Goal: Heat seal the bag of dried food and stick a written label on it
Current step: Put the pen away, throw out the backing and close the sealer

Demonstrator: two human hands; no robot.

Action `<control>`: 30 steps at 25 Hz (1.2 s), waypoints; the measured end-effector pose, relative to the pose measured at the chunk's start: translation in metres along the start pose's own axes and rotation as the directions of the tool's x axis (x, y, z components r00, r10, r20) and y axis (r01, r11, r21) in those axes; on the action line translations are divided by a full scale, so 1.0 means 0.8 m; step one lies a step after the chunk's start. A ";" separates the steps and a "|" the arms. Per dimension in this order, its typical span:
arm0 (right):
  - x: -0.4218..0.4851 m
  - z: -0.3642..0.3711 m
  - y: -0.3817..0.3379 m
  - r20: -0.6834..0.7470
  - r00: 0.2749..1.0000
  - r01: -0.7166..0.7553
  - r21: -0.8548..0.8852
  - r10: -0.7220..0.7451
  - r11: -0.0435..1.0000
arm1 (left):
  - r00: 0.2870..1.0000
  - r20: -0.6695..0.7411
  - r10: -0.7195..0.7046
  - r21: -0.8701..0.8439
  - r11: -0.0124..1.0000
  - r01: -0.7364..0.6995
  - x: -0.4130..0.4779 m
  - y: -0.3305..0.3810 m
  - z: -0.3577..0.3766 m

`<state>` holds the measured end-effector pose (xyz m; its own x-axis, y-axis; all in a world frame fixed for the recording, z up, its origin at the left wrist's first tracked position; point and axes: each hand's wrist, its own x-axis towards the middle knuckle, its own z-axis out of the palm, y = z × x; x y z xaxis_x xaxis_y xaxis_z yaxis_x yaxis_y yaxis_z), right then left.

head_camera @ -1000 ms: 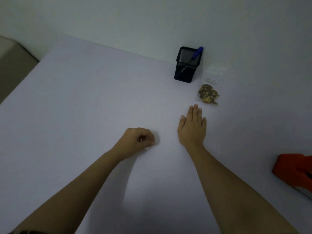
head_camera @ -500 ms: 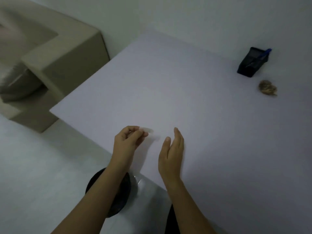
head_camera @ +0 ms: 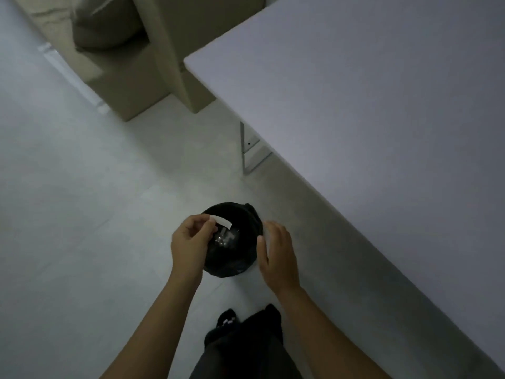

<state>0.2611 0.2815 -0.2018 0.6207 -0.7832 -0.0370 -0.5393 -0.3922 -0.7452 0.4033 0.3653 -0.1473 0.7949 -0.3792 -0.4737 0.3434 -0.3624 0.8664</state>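
Table (head_camera: 382, 105): pale, matt top filling the upper right of the frame; its near edge runs diagonally from upper centre down to the lower right corner; one light metal leg (head_camera: 250, 149) shows beneath that edge.
Floor (head_camera: 82, 214): pale, smooth, covering the left and centre of the frame; open stretch at left and lower left.
Sofa (head_camera: 153, 64): beige, upper left, its corner close to the table's far corner with only a narrow gap between; grey-green cushion (head_camera: 106, 26) on the seat.
Bin (head_camera: 232, 266): round, black-lined, standing on the floor at centre, just off the table edge; glinting clear scraps (head_camera: 225, 237) inside.
Left hand (head_camera: 191, 242): fingers curled, thumb and fingertips pinching a white paper strip (head_camera: 222, 221) above the bin's mouth.
Right hand (head_camera: 277, 253): fingers straight and together, holding nothing, just right of the bin; contact with the bin cannot be told.
Dark trouser leg (head_camera: 246, 348) and foot (head_camera: 228, 317): bottom centre, near the bin.
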 end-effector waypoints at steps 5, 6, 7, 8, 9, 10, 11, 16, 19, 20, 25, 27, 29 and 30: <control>0.030 0.133 0.126 0.144 0.972 -0.142 -0.264 0.184 0.954 | 0.995 -0.085 -0.050 0.216 0.974 0.068 0.097 -0.161 -0.001; 0.036 0.156 0.149 0.160 0.964 -0.157 -0.307 0.214 0.938 | 0.995 -0.096 -0.040 0.266 0.962 0.065 0.115 -0.190 0.002; 0.041 0.176 0.170 0.167 0.953 -0.184 -0.339 0.251 0.923 | 0.995 -0.101 -0.025 0.317 0.947 0.056 0.132 -0.215 0.005; 0.044 0.199 0.193 0.173 0.944 -0.203 -0.366 0.281 0.908 | 0.995 -0.098 -0.005 0.363 0.931 0.041 0.151 -0.244 0.008; 0.046 0.218 0.215 0.170 0.937 -0.221 -0.393 0.306 0.893 | 0.996 -0.089 0.008 0.403 0.915 0.028 0.168 -0.271 0.012; 0.048 0.234 0.236 0.160 0.930 -0.242 -0.415 0.332 0.877 | 0.997 -0.079 0.011 0.431 0.902 0.024 0.185 -0.296 0.017; 0.051 0.249 0.254 0.150 0.919 -0.273 -0.427 0.365 0.862 | 0.997 -0.072 0.007 0.447 0.894 0.026 0.201 -0.320 0.021; 0.050 0.301 0.308 0.183 0.864 -0.402 -0.312 0.469 0.861 | 0.999 -0.010 0.036 0.542 0.840 -0.025 0.260 -0.407 0.036; 0.046 0.317 0.320 0.085 0.881 -0.430 -0.270 0.466 0.862 | 0.999 0.049 0.011 0.574 0.818 -0.037 0.283 -0.442 0.044; 0.045 0.319 0.321 0.071 0.885 -0.428 -0.266 0.460 0.864 | 0.997 0.072 -0.007 0.579 0.815 -0.036 0.288 -0.451 0.047; 0.045 0.321 0.328 0.064 0.895 -0.410 -0.268 0.441 0.872 | 0.999 0.049 -0.004 0.631 0.775 -0.028 0.293 -0.469 0.056; 0.045 0.322 0.326 0.079 0.899 -0.395 -0.283 0.432 0.874 | 0.999 0.010 0.042 0.616 0.786 -0.039 0.287 -0.459 0.053; 0.045 0.313 0.319 0.120 0.897 -0.364 -0.344 0.425 0.865 | 0.997 -0.001 0.074 0.585 0.809 -0.059 0.273 -0.436 0.043; 0.044 0.302 0.307 0.141 0.889 -0.354 -0.387 0.435 0.851 | 0.996 0.002 0.089 0.583 0.809 -0.074 0.261 -0.417 0.034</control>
<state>0.2878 0.2742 -0.5473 0.3980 -0.7989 -0.4510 -0.8995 -0.2431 -0.3632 0.4413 0.3840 -0.5400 0.8212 -0.4117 -0.3950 -0.0719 -0.7615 0.6442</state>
